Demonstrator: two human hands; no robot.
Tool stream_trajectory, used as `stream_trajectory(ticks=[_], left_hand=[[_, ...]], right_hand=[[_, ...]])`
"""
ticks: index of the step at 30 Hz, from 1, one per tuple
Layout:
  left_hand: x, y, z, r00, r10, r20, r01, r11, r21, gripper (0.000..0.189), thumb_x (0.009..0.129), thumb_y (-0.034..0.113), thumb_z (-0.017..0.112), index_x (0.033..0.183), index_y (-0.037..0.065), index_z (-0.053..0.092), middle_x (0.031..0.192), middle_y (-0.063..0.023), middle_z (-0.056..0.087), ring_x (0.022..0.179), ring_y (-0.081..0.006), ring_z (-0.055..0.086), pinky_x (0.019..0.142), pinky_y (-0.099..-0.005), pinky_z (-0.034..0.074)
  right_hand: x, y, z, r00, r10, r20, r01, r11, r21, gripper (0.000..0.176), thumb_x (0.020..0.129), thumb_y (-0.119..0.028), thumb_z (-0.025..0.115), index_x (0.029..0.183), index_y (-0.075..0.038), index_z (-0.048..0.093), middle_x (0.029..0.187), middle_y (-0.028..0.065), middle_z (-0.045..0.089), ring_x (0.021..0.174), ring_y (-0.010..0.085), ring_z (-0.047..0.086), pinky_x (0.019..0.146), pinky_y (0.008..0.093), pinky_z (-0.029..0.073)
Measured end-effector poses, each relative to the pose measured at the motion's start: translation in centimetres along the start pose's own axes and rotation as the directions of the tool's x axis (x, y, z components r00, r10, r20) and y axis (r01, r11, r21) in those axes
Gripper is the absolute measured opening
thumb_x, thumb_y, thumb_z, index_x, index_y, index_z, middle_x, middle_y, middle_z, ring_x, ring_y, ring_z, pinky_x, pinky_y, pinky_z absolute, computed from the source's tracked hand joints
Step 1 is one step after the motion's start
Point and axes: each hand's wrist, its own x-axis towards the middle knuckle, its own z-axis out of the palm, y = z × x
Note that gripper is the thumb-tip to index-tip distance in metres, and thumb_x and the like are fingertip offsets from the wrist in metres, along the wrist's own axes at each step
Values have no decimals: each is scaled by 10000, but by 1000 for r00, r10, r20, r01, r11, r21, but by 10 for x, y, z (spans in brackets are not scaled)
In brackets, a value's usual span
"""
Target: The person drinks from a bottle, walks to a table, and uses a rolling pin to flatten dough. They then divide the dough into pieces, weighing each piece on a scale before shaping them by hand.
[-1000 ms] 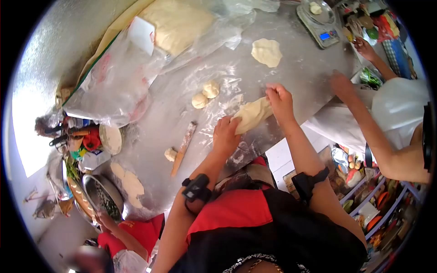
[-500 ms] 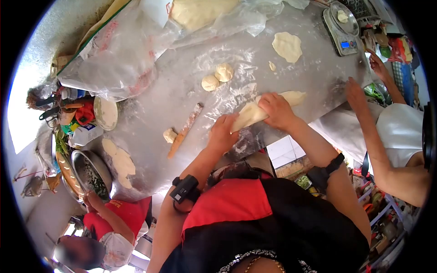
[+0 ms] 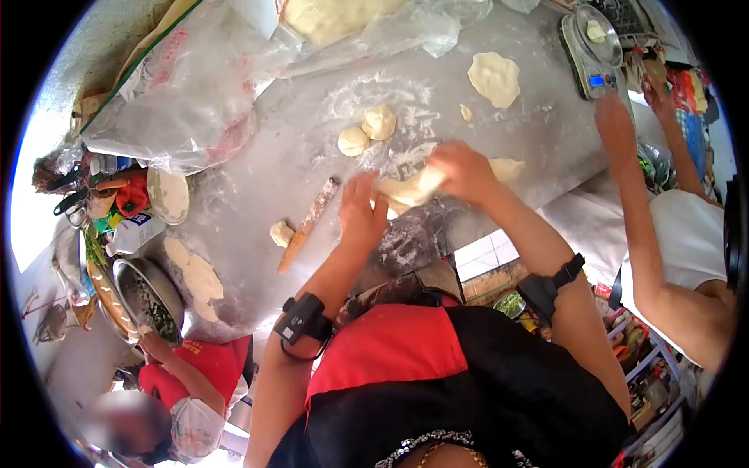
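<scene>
A floury piece of dough (image 3: 411,191) stretches between my two hands over the table. My left hand (image 3: 363,212) is closed on its left end. The fingers of my right hand (image 3: 463,175) are closed around its other end. Past my right hand lies a pale flat piece of dough (image 3: 507,169); whether it joins the held piece is hidden. Beyond the hands, two round dough balls (image 3: 367,132) touch each other. Left of my left hand lies a floured rolling pin (image 3: 310,225), with a small dough lump (image 3: 282,233) against it.
A flattened dough round (image 3: 495,79) lies near a scale (image 3: 591,62). Plastic sheeting (image 3: 172,101) covers the far left, beside a large dough mass (image 3: 339,17). A metal bowl (image 3: 148,292) of chopped greens and a dough sheet (image 3: 195,278) sit left. Co-workers stand on both sides.
My hands have shifted left with the dough, which now bends and twists between them. The right co-worker's hands have moved toward the scale.
</scene>
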Motion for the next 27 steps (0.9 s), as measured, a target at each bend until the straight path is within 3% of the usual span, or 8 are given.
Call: stream_trajectory(ticks=[2,9,13,16,17,19,22,27], left_hand=[[17,13,0,994,82,76,-91,988,125,504,758,174,661,1232,61,531,1260,-154,531,1187,-345,478,999,-451,376],[20,36,40,829,246,502,-444,835,325,775,711,301,715,1372,63,388,1453,-149,368,1320,-317,376,1064,-516,298],[-14,37,40,800,349,488,-503,833,228,583,675,187,676,1231,81,535,1296,-117,534,1182,-276,503,927,-453,395],[-8,51,29,608,185,772,-477,863,168,376,703,146,618,1076,103,598,1126,-88,596,1054,-242,547,848,-406,393],[-11,51,28,646,211,734,-434,892,126,412,702,163,631,1107,106,588,1163,-95,580,1094,-251,528,877,-416,386],[-15,45,20,725,245,643,-360,931,51,488,698,197,656,1171,112,568,1238,-110,549,1175,-270,491,935,-436,371],[-1,38,25,877,171,448,-310,915,259,833,670,355,735,1392,115,395,1482,-140,318,1393,-347,244,1094,-546,233],[-7,28,33,794,212,569,-443,843,304,763,725,267,676,1377,13,372,1451,-212,342,1365,-385,297,1066,-470,327]], right_hand=[[11,1,-10,978,203,40,-206,970,132,379,648,-169,688,1020,-114,636,1084,78,576,1017,324,552,844,424,476],[-32,-19,-18,997,67,35,-65,995,-70,407,632,-155,703,1022,-119,595,997,117,575,986,309,563,808,432,479],[-70,-28,-6,974,88,208,-66,992,-110,364,638,-130,706,981,-129,583,952,103,572,950,301,571,793,435,473],[-78,-31,-14,920,6,392,24,997,-72,323,648,-129,702,948,-131,581,938,88,574,926,292,578,783,421,468],[-83,-34,-16,889,-46,455,79,996,-52,311,651,-131,701,938,-130,581,934,84,575,918,288,581,778,416,466],[-89,-37,-20,967,-30,254,37,999,-25,413,632,-210,734,1016,-138,599,1053,101,561,1021,307,541,861,439,430],[-55,-26,-40,997,-55,-56,50,994,-95,670,613,-391,773,1204,-144,576,1255,147,499,1198,362,436,1002,507,333],[-58,6,-33,897,369,-242,-415,893,-176,477,766,-344,672,1139,-71,552,1172,180,514,1082,382,488,889,492,422]])
